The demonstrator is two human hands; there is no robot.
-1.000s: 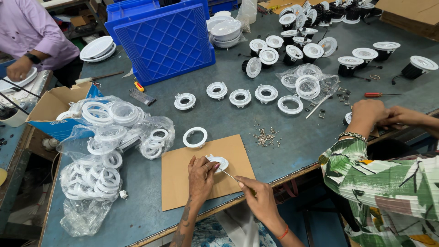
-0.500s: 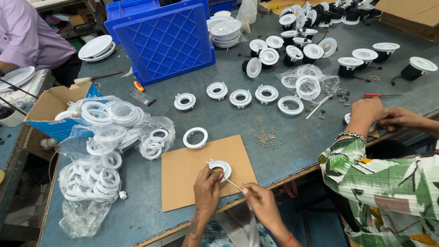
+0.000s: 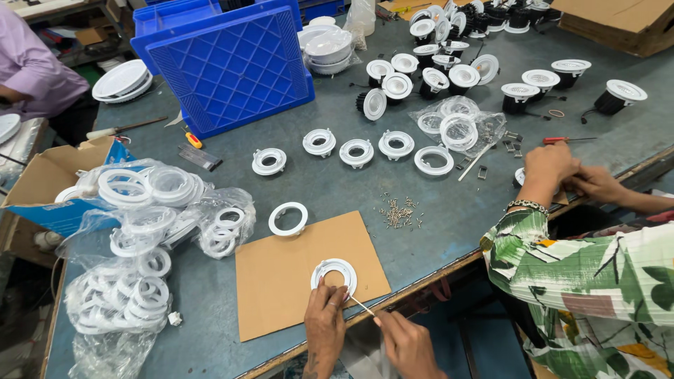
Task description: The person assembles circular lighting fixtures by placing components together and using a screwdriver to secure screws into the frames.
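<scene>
A white plastic ring [image 3: 335,275] lies on a brown cardboard sheet [image 3: 281,274] at the near edge of the grey table. My left hand [image 3: 324,324] presses its fingers on the ring's near rim. My right hand [image 3: 407,344] pinches a thin stick-like tool [image 3: 361,305] whose tip points at the ring's right side. Another white ring [image 3: 288,218] lies just beyond the cardboard.
Clear bags of white rings [image 3: 133,238] sit at left by an open carton [image 3: 42,182]. A blue crate [image 3: 225,63], a row of ring housings [image 3: 358,149], a pile of screws [image 3: 400,212] and finished lamps [image 3: 449,70] lie beyond. A co-worker's hands [image 3: 562,172] work at right.
My hands and the ring sit slightly lower and further right on the cardboard than before. The person at far left has drawn their arm back.
</scene>
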